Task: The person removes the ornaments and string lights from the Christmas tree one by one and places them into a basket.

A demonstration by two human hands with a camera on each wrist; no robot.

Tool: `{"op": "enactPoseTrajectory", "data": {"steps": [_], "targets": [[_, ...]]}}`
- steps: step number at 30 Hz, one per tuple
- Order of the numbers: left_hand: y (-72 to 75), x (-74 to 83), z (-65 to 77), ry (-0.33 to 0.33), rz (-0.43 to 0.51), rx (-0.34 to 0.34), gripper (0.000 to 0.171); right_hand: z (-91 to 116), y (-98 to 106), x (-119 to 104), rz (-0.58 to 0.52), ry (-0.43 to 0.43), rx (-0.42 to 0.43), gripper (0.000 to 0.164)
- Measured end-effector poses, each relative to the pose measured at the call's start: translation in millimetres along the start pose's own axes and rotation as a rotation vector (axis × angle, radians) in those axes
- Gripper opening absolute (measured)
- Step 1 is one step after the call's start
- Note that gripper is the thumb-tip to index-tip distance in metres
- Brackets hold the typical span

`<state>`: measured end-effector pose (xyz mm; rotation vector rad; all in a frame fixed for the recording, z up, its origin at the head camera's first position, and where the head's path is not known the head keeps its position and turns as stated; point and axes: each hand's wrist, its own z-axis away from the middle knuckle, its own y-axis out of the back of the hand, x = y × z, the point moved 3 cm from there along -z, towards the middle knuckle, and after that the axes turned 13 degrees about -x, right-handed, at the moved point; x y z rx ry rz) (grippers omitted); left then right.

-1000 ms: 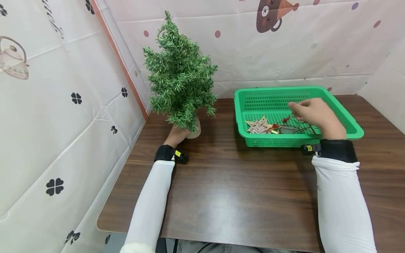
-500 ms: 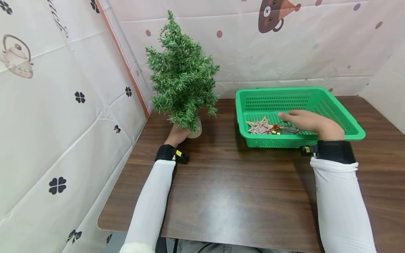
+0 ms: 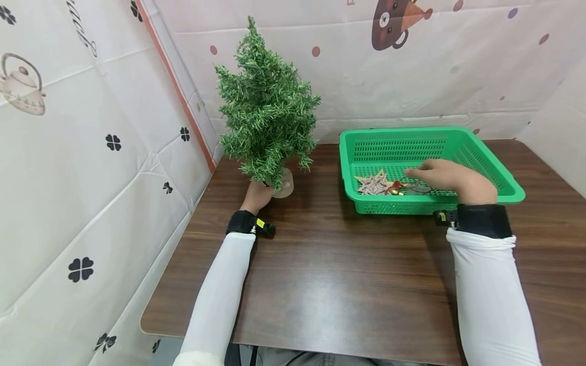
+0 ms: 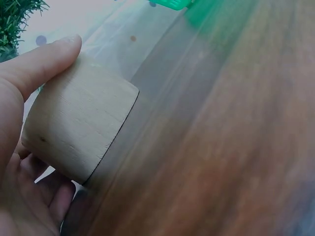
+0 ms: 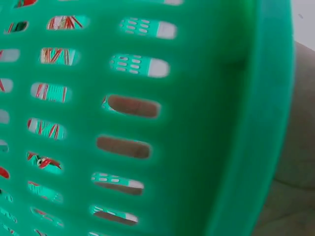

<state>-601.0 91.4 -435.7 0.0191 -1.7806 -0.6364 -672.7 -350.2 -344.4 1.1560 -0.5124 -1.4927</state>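
A small artificial Christmas tree (image 3: pixel 270 109) stands at the table's back left on a round wooden base (image 3: pixel 286 184). My left hand (image 3: pixel 257 197) grips this base from the left; the left wrist view has the thumb along the wood (image 4: pixel 78 118) and the other fingers curled round its far side. On the right, my right hand (image 3: pixel 458 180) reaches over the front rim into a green plastic basket (image 3: pixel 393 207). Its fingertips are down by the ornaments, mostly hidden, and whether they hold anything is unclear. Left of them lie glittery stars (image 3: pixel 374 184) and a small gold bell with red trim (image 3: pixel 396 190).
The brown wood-grain table (image 3: pixel 320 284) extends in front of the tree and basket. Printed white sheeting (image 3: pixel 339 81) covers the walls behind and to the left. Through the basket's slots, the right wrist view catches red-and-white strings.
My right hand has lowered into the basket from above it, then stayed nearly still. The tree has tilted slightly rightward, with my left hand still at its base.
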Motion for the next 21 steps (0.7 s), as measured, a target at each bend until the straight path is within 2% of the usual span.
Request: {"op": "enactPoseTrajectory", "data": {"steps": [2,7,9,14,16,18,21], "targets": [[-1.4,6.2,2.8,-0.012,0.008,-0.009,0.052,-1,-2,-1,-0.014,0.018,0.003,0.086],[-7.2,3.1,2.7,-0.001,0.028,-0.031,0.051,1,-6,-9,-0.060,0.068,0.055,0.080],[-11.3,-3.1,1.0,0.006,0.043,-0.036,0.052,2,-7,-16,-0.067,0.093,0.093,0.076],[-13.1,-28.9,6.7,0.048,0.069,0.019,0.053,-4,-15,-45,-0.100,0.195,0.182,0.069],[-11.8,-32.7,16.2,0.075,0.063,0.029,0.057,-6,-20,-60,-0.114,0.241,0.219,0.069],[-11.0,-27.7,29.7,0.109,0.039,0.000,0.065,-5,-26,-73,-0.106,0.275,0.257,0.072],[-10.0,-11.2,57.7,0.233,-0.133,-0.138,0.081,0,-37,-91,-0.064,0.295,0.299,0.080]]}}
